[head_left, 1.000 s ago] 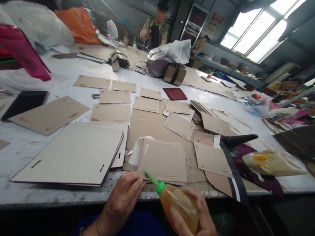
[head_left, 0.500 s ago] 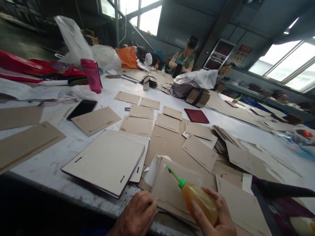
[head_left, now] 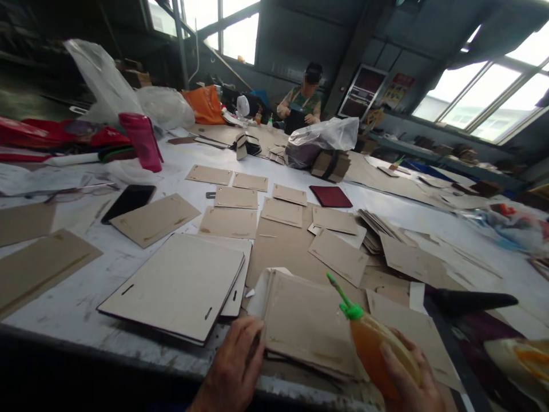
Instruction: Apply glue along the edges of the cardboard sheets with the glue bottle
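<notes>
Glue bottle (head_left: 377, 355) has drifted toward the right side of the card stack (head_left: 306, 323), clenched in the right hand (head_left: 407, 377), green nozzle (head_left: 350, 312) tilted up. Left hand (head_left: 229, 363) sits open just beside the stack. Amber glue (head_left: 369, 343) inside could drip onto the card if the bottle tips further.

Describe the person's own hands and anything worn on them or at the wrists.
The left hand and right hand are both bare, with no gloves, and no ring shows on either. Their sleeves and wrists fall into darkness at the frame's bottom edge, so what is worn cannot be told.
</notes>
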The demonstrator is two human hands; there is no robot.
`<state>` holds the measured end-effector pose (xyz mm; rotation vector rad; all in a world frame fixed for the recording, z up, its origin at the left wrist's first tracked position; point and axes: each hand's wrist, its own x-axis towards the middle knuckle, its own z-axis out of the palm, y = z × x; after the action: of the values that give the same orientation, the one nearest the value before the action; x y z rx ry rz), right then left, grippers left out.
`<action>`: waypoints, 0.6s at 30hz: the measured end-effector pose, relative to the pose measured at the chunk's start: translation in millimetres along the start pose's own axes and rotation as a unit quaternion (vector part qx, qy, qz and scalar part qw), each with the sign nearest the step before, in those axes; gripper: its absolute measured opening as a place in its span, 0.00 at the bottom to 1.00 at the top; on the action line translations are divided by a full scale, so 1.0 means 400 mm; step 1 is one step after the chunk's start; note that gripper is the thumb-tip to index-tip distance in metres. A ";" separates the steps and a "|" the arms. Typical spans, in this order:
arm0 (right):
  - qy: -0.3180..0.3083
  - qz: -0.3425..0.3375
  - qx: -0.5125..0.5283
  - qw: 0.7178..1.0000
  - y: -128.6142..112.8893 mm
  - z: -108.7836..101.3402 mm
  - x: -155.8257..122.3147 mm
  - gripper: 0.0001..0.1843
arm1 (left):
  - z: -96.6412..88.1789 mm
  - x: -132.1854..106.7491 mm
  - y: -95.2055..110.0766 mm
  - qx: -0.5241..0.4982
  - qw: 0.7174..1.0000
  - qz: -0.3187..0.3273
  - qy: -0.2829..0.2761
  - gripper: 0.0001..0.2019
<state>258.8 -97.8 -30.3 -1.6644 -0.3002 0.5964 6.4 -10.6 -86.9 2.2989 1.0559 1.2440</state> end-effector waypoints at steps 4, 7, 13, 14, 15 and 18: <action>0.020 -0.021 0.038 0.999 0.053 0.031 -0.024 0.37 | 0.029 0.000 -0.001 0.064 0.997 -0.039 -0.020 0.19; 0.030 -0.054 0.036 0.997 0.067 0.058 -0.057 0.34 | 0.060 -0.018 -0.003 0.074 0.996 -0.029 -0.039 0.21; 0.019 -0.111 0.013 0.994 0.081 0.064 -0.071 0.27 | 0.046 -0.007 0.013 0.063 0.995 -0.031 -0.064 0.20; 0.025 -0.117 0.012 0.993 0.086 0.064 -0.070 0.27 | 0.037 0.001 0.018 0.057 0.995 -0.041 -0.067 0.19; 0.033 -0.123 0.011 0.992 0.092 0.065 -0.069 0.26 | 0.028 0.010 0.024 0.048 0.995 -0.054 -0.067 0.18; 0.059 -0.131 0.005 0.990 0.109 0.065 -0.069 0.25 | 0.007 0.030 0.043 0.000 0.994 -0.092 -0.054 0.17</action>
<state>215.9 -98.4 -69.0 -1.6101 -0.4215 0.3006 20.5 -13.2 -71.5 2.1849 1.1982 1.0374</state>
